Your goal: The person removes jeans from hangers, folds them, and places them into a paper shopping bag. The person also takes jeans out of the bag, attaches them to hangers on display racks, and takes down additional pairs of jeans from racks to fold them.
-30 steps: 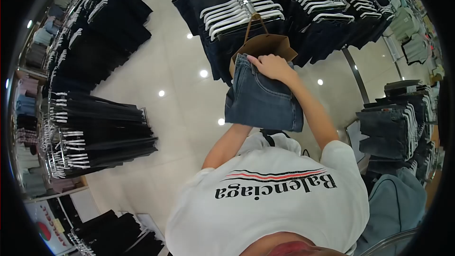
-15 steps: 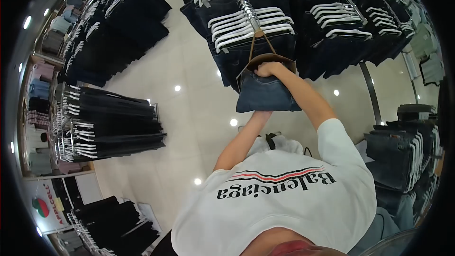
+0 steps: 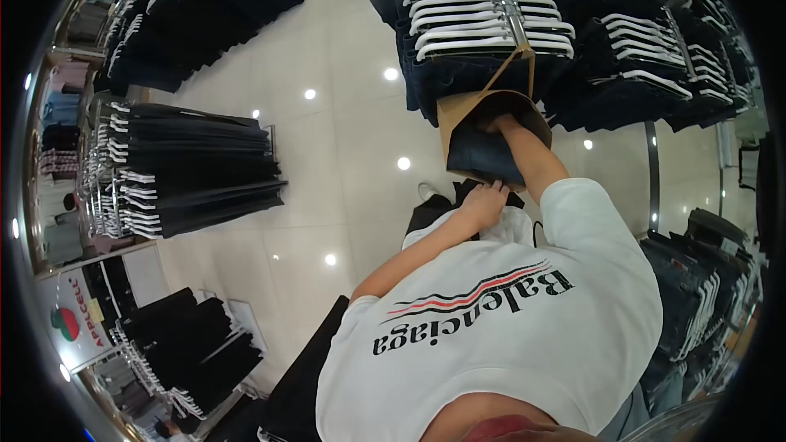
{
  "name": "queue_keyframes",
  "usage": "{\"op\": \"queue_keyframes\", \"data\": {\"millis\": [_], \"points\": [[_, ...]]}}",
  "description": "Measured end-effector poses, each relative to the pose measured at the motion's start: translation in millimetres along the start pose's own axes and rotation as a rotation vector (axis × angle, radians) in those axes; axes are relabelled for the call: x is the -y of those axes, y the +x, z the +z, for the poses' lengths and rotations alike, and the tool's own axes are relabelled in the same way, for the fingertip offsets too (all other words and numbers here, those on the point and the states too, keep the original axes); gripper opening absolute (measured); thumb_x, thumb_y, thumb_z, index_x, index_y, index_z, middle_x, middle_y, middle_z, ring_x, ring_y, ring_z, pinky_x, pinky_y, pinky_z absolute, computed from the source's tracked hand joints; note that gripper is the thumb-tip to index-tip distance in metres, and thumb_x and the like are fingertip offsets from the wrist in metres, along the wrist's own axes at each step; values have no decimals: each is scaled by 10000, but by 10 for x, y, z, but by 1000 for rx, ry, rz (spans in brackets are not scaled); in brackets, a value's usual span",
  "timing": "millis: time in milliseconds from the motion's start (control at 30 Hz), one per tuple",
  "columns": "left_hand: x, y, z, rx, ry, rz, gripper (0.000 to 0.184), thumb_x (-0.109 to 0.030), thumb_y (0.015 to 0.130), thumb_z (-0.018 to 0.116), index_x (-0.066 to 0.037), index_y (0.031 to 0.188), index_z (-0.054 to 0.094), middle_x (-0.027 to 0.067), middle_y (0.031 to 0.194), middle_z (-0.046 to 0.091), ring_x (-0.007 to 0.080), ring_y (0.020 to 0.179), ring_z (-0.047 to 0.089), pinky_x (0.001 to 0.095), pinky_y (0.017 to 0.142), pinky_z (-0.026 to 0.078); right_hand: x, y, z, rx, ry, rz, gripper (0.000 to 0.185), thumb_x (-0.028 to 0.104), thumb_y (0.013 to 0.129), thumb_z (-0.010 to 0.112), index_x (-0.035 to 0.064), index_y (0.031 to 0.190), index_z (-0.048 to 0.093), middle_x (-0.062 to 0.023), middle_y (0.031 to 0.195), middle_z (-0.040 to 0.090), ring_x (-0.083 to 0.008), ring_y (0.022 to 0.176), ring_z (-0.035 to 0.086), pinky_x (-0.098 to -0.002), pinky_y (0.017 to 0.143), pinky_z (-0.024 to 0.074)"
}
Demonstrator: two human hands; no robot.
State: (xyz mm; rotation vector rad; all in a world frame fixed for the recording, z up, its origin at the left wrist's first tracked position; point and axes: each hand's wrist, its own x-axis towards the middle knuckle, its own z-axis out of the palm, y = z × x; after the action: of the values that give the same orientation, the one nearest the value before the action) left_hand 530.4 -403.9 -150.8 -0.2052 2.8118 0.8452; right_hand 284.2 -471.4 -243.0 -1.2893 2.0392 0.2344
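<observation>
A brown paper bag (image 3: 457,106) hangs by its handle from the end of a clothes rail, its mouth open toward me. Folded dark blue jeans (image 3: 483,155) lie inside it. My right hand (image 3: 498,124) reaches into the bag, closed at the far edge of the jeans, its fingertips in shadow. My left hand (image 3: 488,203) is at the bag's near edge, the fingers bent over it and the thumb side partly hidden.
White hangers (image 3: 491,24) with dark jeans fill the rail behind the bag. More racked jeans (image 3: 647,90) stand to the right, with dark trousers (image 3: 196,164) at the left. A shiny tiled floor (image 3: 352,164) runs between the racks.
The jeans have gone down into the bag with my right hand. My left hand has come from beneath the jeans to the bag's near edge. The view has shifted.
</observation>
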Motion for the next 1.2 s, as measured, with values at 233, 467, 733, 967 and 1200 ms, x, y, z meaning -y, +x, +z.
{"op": "queue_keyframes", "data": {"millis": [233, 467, 733, 967, 1200], "points": [[51, 228, -335, 121, 180, -60, 215, -89, 809, 650, -2, 1005, 646, 210, 1174, 693, 275, 897, 744, 356, 756, 598, -87, 564, 193, 75, 151, -77, 643, 500, 1024, 475, 129, 1549, 470, -128, 1640, 387, -300, 1526, 340, -418, 1243, 281], [-45, 177, -293, -107, 228, 145, 444, -155, 807, 615, 60, 1193, 658, 201, 1206, 693, 237, 813, 742, 315, 657, 580, 78, 559, 975, 208, 390, -98, 637, 495, 1023, 481, 124, 1541, 478, -133, 1628, 401, -303, 1517, 354, -418, 1237, 290], [-231, 273, -776, -9, 69, 17, 380, -177, 821, 620, 63, 1114, 655, 148, 1005, 695, 259, 677, 713, 354, 567, 555, 218, 429, 1181, 259, 401, -179, 630, 489, 1022, 487, 119, 1532, 488, -139, 1616, 417, -305, 1507, 370, -418, 1231, 300], [-188, 261, -730, -126, 0, 143, 268, -194, 825, 619, -17, 1022, 655, 100, 859, 654, 275, 669, 695, 400, 593, 546, 208, 263, 1131, 218, 415, -203, 624, 483, 1021, 494, 114, 1524, 497, -145, 1605, 430, -308, 1497, 384, -418, 1226, 310], [-104, 234, -762, -74, -33, 124, 239, -224, 851, 613, -56, 1010, 677, 111, 898, 705, 292, 701, 725, 407, 621, 546, 107, -27, 1381, 226, 452, -190, 618, 478, 1020, 500, 109, 1516, 505, -150, 1594, 444, -310, 1488, 399, -418, 1220, 319]]}}
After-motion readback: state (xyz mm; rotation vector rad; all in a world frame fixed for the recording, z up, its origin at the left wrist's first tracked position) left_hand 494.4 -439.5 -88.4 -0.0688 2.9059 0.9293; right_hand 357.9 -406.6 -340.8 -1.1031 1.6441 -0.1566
